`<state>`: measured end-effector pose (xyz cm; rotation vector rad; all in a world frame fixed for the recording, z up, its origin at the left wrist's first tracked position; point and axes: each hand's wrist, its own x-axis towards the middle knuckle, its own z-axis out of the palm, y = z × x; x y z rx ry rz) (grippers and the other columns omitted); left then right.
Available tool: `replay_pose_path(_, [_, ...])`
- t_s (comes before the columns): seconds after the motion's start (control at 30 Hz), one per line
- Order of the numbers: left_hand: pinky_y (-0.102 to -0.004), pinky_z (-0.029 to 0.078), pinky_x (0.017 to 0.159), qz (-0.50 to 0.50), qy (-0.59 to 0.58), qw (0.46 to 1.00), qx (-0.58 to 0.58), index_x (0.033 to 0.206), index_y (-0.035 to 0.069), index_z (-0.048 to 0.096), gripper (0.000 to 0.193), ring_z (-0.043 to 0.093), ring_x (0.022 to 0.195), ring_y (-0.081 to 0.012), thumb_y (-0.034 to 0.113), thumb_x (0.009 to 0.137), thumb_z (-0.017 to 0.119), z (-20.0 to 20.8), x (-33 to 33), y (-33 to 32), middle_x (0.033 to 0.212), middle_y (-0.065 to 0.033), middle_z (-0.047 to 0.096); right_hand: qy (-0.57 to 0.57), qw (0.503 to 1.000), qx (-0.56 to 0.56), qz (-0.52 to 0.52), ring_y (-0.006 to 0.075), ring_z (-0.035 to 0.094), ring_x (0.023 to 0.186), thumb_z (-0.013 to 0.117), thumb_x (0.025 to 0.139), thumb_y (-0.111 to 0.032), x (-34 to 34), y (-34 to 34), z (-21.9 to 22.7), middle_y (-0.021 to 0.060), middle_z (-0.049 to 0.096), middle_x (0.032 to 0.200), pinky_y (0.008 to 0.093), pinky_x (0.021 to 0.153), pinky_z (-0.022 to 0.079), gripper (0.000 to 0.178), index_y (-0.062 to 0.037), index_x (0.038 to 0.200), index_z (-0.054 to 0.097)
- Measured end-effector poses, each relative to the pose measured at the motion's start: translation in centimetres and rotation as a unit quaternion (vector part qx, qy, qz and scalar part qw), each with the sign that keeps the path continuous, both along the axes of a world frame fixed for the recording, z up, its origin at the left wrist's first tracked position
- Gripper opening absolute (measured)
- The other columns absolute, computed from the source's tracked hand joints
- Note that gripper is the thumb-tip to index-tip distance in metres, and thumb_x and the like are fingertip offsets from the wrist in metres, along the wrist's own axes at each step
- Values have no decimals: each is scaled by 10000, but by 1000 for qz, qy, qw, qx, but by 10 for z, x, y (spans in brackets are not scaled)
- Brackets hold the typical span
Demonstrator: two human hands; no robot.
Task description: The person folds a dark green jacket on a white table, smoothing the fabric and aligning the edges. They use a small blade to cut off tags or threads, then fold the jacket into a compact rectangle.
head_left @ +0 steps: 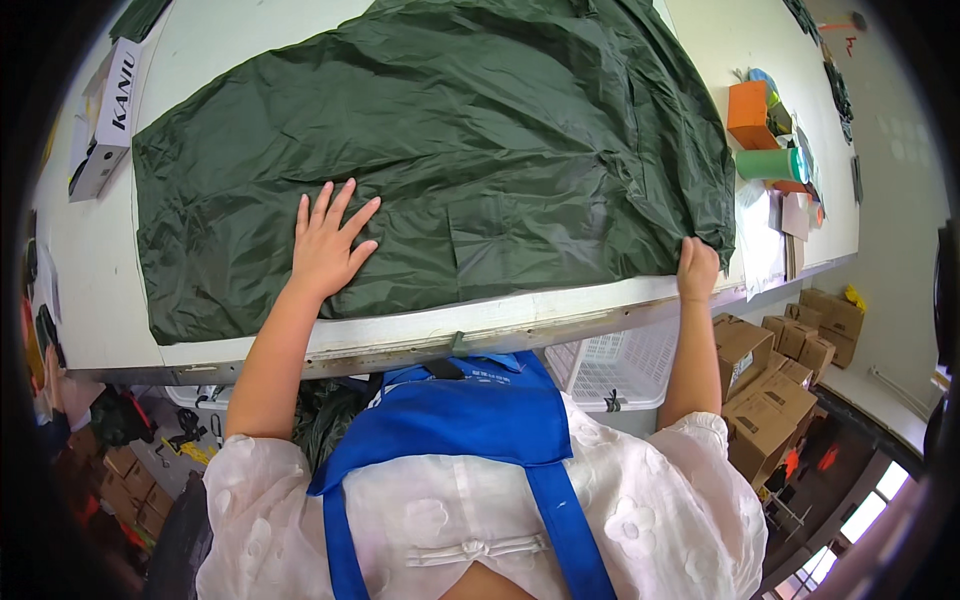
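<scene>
A large dark green garment (400, 130) of thin, shiny, creased cloth lies spread over the white table (240, 45). A square patch like a pocket shows near its front middle, and its right end is gathered. My left hand (330, 245) rests flat on the cloth left of the middle, fingers spread. At the garment's near right corner, my right hand (697, 268) is closed on the edge of the cloth, its fingers curled. What lies under the cloth is hidden.
On the table's right side stand an orange box (752, 115), a green cylinder (768, 164) and papers. A white box (108, 115) sits at the far left. Below the table edge are a white plastic basket (625, 360) and several cardboard boxes (768, 420).
</scene>
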<state>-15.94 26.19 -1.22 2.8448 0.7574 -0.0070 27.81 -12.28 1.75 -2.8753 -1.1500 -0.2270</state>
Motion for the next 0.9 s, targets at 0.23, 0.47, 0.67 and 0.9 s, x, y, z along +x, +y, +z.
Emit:
replay_pose_path(0.23, [-550,184,1097,-26,0,998,-50,1351,277,457,586,265,1346,-354,390,803,630,8,-18,-23,1470,-95,308,135,940,-298,-99,396,617,927,406,922,-461,45,7,4,216,652,958,490,812,484,476,-68,938,673])
replay_pose_path(0.47, [-503,263,1049,24,-7,997,-77,1275,199,524,536,396,1231,-324,334,775,662,38,-56,-18,1336,-96,439,268,960,-76,-7,371,630,807,579,877,-273,53,128,62,206,642,808,406,723,493,262,-20,918,632])
replay_pose_path(0.67, [-421,405,957,-78,-188,973,-113,1250,73,511,553,496,1136,-319,197,743,693,45,94,29,1255,-114,510,125,965,98,208,346,538,1110,628,855,-290,124,329,27,197,564,1196,390,931,434,473,-44,1241,506])
replay_pose_path(0.9, [-414,304,1081,-164,-291,934,-124,1349,71,411,662,384,1287,-302,316,790,668,2,308,23,1391,-123,406,108,991,9,-78,320,458,1226,626,840,-427,166,504,9,183,514,1300,416,974,387,622,-79,1329,460])
